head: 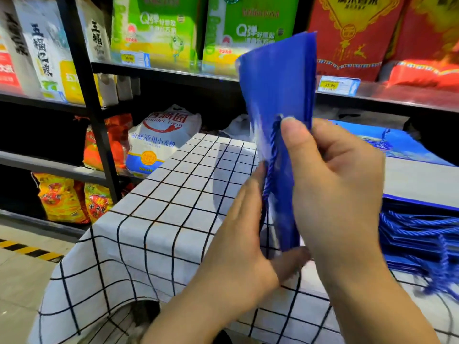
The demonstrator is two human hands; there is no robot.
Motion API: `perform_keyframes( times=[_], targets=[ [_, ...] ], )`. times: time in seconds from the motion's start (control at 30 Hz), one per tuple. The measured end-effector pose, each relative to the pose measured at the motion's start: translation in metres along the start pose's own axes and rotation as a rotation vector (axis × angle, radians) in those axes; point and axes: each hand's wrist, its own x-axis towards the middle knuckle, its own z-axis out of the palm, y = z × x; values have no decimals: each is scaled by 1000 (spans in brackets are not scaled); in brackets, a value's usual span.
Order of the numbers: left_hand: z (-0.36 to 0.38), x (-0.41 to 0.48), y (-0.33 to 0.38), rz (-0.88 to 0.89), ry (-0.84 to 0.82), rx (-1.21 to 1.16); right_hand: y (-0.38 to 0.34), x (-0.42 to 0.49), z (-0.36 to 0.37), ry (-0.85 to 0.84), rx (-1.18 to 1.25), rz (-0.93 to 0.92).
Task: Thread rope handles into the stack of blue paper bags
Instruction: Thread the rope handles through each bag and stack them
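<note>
A flat blue paper bag (278, 80) stands upright on edge above the table, held between both hands. My right hand (335, 180) grips its near edge, thumb pressed on the bag beside a twisted blue rope handle (272, 150) that runs down the bag's side. My left hand (238, 234) holds the bag's lower left side, fingers straight against the paper and thumb under its bottom edge. At the right lies a stack of blue bags (419, 232) with rope handles hanging from them.
A table with a white cloth with a black grid (159, 219) fills the middle. More flat blue bags (397, 145) lie at the back right. Black shelves (84, 100) with sacks and boxes of goods stand behind and to the left. Floor with a yellow-black stripe (27, 249) at left.
</note>
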Motion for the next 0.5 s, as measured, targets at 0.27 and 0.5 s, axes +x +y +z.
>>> perform_keyframes(
  times=[0.27, 0.5],
  targets=[
    [-36, 19, -2, 118, -34, 804, 23, 0, -4, 60, 687, 588],
    [-60, 16, -19, 16, -332, 923, 59, -24, -27, -213, 169, 742]
  ],
)
